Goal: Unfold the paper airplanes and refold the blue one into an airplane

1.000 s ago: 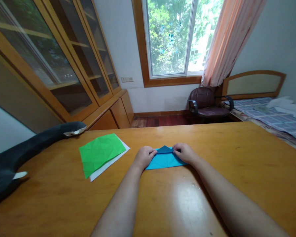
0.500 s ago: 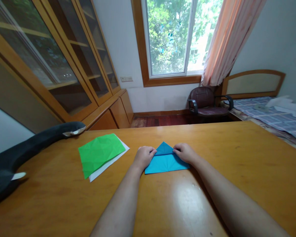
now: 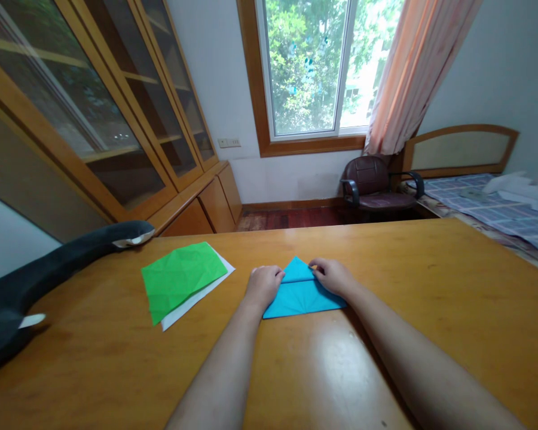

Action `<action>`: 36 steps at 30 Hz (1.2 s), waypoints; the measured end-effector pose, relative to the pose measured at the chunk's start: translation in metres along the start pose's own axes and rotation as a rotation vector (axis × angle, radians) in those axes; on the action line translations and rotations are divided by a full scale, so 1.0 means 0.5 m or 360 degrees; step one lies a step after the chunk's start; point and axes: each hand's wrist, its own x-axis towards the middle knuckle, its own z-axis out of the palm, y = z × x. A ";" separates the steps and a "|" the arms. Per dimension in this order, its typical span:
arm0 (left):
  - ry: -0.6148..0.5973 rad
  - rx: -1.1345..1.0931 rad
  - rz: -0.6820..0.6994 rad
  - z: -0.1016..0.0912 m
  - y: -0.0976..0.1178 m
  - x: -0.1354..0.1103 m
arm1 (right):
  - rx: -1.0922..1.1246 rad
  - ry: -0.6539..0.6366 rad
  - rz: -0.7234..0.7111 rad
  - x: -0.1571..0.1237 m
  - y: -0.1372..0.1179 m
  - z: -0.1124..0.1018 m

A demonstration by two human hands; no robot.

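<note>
A folded sheet of blue paper (image 3: 302, 297) lies on the wooden table in front of me, its pointed top facing away and a crease running across below the point. At the left end of that crease, my left hand (image 3: 265, 283) is closed on the paper's edge with thumb and fingers together. On the opposite side, my right hand (image 3: 334, 276) pinches the sloping edge near the point, its fingers curled. The palm sides of both hands are hidden.
Left of my hands lies a green sheet of paper (image 3: 182, 278) over a white sheet (image 3: 197, 303). A dark, curved object (image 3: 67, 257) with white parts rests at the table's left. Beyond the table (image 3: 116, 376) stand a chair (image 3: 372, 185), a bed and a glass-fronted cabinet (image 3: 152, 107).
My right hand has shifted slightly up and left along the paper's edge. The paper's pointed top looks lighter and flatter than before. My left hand has barely moved.
</note>
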 end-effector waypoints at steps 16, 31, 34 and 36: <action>-0.0133 0.0020 0.0341 0.039 0.095 -0.037 | -0.0094 -0.0126 -0.0121 0.009 -0.007 -0.006; -0.0196 0.0190 0.0352 0.059 0.104 -0.047 | -0.0546 0.0170 -0.0285 -0.028 -0.062 0.000; -0.0189 0.0219 0.0358 0.065 0.101 -0.046 | -0.0540 0.0146 -0.0326 -0.033 -0.066 0.013; -0.0185 0.0222 0.0365 0.066 0.100 -0.046 | -0.0515 0.0142 -0.0318 -0.034 -0.063 0.022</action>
